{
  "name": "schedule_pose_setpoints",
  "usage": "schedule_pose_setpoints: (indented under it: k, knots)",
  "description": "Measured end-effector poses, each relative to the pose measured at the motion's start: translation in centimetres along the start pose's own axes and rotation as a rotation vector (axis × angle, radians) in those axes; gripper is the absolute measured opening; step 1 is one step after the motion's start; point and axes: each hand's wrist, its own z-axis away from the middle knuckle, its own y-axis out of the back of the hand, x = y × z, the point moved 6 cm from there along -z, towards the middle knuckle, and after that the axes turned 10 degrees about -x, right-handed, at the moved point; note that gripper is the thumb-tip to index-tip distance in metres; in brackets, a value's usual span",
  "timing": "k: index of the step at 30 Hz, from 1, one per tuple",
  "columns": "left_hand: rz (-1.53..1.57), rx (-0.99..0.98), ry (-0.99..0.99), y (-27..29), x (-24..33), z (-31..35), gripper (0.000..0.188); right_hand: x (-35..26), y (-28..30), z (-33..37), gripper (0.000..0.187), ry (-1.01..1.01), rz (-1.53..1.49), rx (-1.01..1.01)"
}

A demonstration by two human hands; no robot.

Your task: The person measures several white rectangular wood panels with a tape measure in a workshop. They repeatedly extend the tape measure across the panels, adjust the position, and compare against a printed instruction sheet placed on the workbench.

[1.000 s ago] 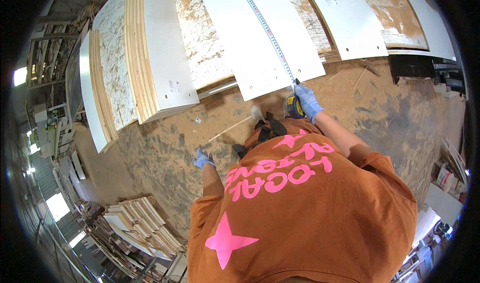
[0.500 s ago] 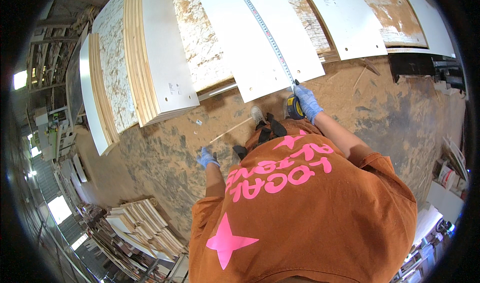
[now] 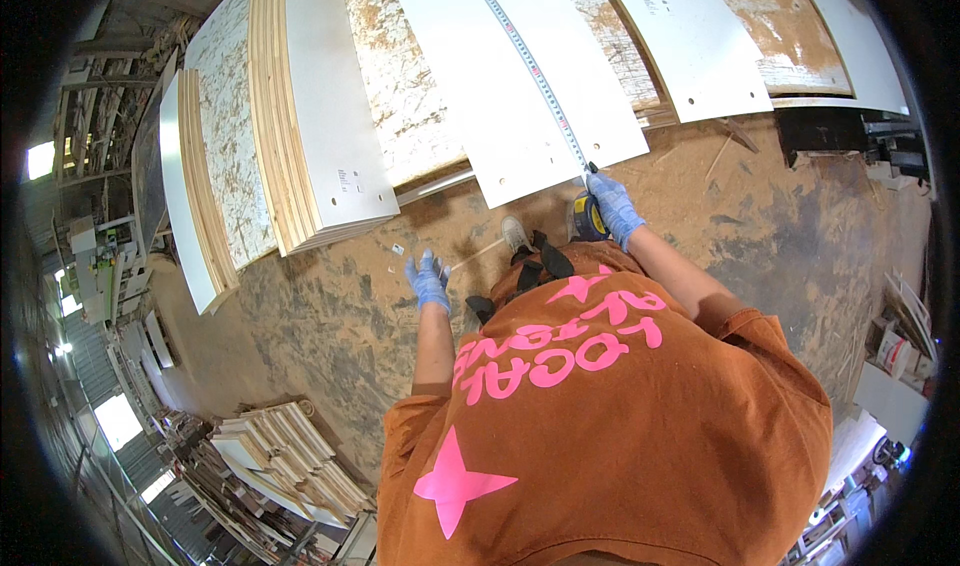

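Observation:
My right hand (image 3: pixel 615 208), in a blue glove, grips a tape measure (image 3: pixel 588 218) with a yellow and dark case, just off the near edge of a white panel (image 3: pixel 500 116). From the case the pulled-out blade (image 3: pixel 535 71) runs lengthwise over the panel and leaves the picture at the top. The panel has small round holes near its near corners. My left hand (image 3: pixel 429 281), also gloved in blue, hangs empty over the floor with its fingers apart, short of the panel's near edge.
Left of the panel stands a stack of white boards (image 3: pixel 340 156) with bare wood edges. Another white panel (image 3: pixel 695 56) lies to the right, past a worn, scuffed surface (image 3: pixel 605 31). Dusty floor (image 3: pixel 330 316) spreads below. More stacked boards (image 3: pixel 290 456) stand at the lower left.
My left hand has moved up and slightly right, toward the panel, and its fingers now spread upward. The right hand and tape measure stay nearly where they were.

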Motion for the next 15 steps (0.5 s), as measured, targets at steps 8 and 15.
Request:
schedule_pose_setpoints:
  k: [8, 15]
  knots:
    - [-0.213, -0.310, -0.086, -9.7, 4.1, 3.7, 0.063, 0.1, 0.0, -0.3, 0.033, 0.043, -0.016, 0.039]
    - [-0.279, -0.520, -0.048, -14.7, 4.6, 5.5, 0.059, 1.3, 1.1, -1.5, 0.033, 0.055, 0.088, 0.041]
